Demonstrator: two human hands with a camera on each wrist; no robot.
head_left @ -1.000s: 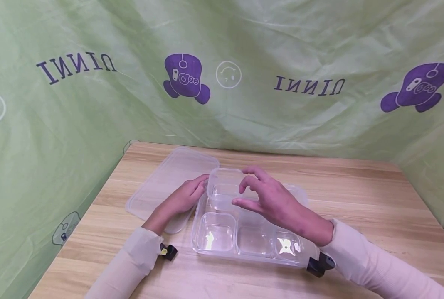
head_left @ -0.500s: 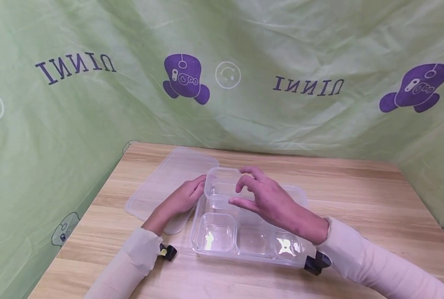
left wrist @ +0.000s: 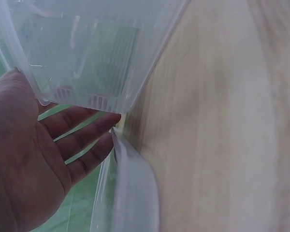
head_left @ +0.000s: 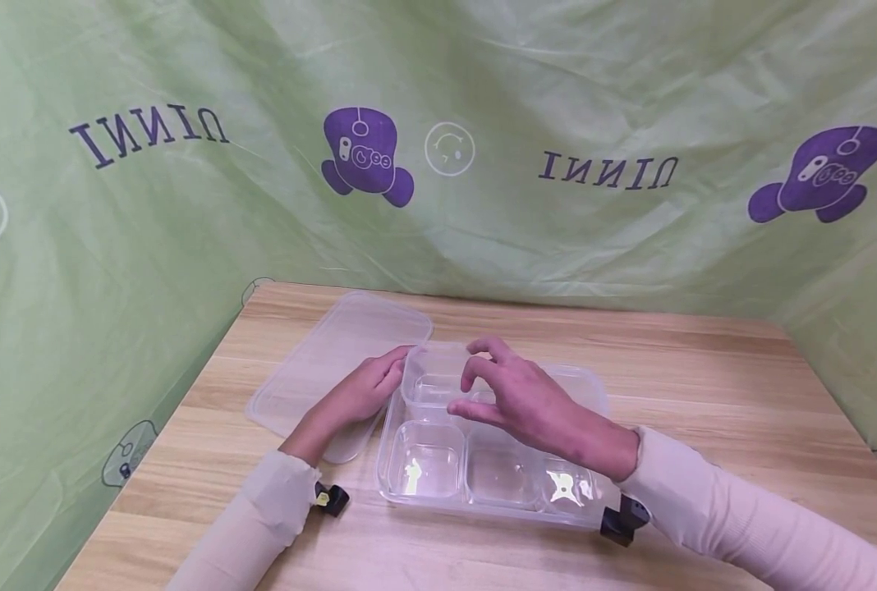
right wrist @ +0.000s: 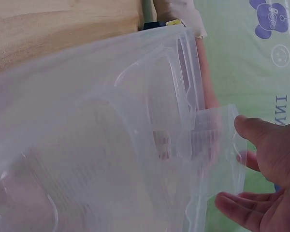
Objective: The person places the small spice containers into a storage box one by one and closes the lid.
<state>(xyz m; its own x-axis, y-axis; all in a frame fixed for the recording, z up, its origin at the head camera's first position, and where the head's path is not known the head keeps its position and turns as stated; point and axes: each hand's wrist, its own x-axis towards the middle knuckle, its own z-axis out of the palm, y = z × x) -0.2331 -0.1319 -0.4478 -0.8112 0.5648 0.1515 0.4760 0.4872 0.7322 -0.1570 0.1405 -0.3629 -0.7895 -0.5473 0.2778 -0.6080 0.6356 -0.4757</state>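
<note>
In the head view, a clear plastic box [head_left: 483,515] stands on the table with several small clear tubs in it. My right hand [head_left: 534,402] pinches the right rim of one small tub [head_left: 433,382] over the box's back left corner. The right wrist view shows the thumb on that tub's rim [right wrist: 236,140] and the fingers beside it. My left hand [head_left: 368,384] rests at the box's left side. In the left wrist view its fingers [left wrist: 84,135] reach out nearly straight against the box's lower edge [left wrist: 94,101]. The tub's base is seen only through clear walls.
A large translucent lid [head_left: 335,361] lies left of the box, partly beneath the left hand. A smaller translucent rounded piece [head_left: 351,443] shows between the left wrist and the box. A green printed curtain [head_left: 438,246] hangs behind and beside the wooden table [head_left: 704,377].
My right hand and the small tub have shifted slightly left, then down at the box's back left corner. My left hand and the lid have stayed in place.
</note>
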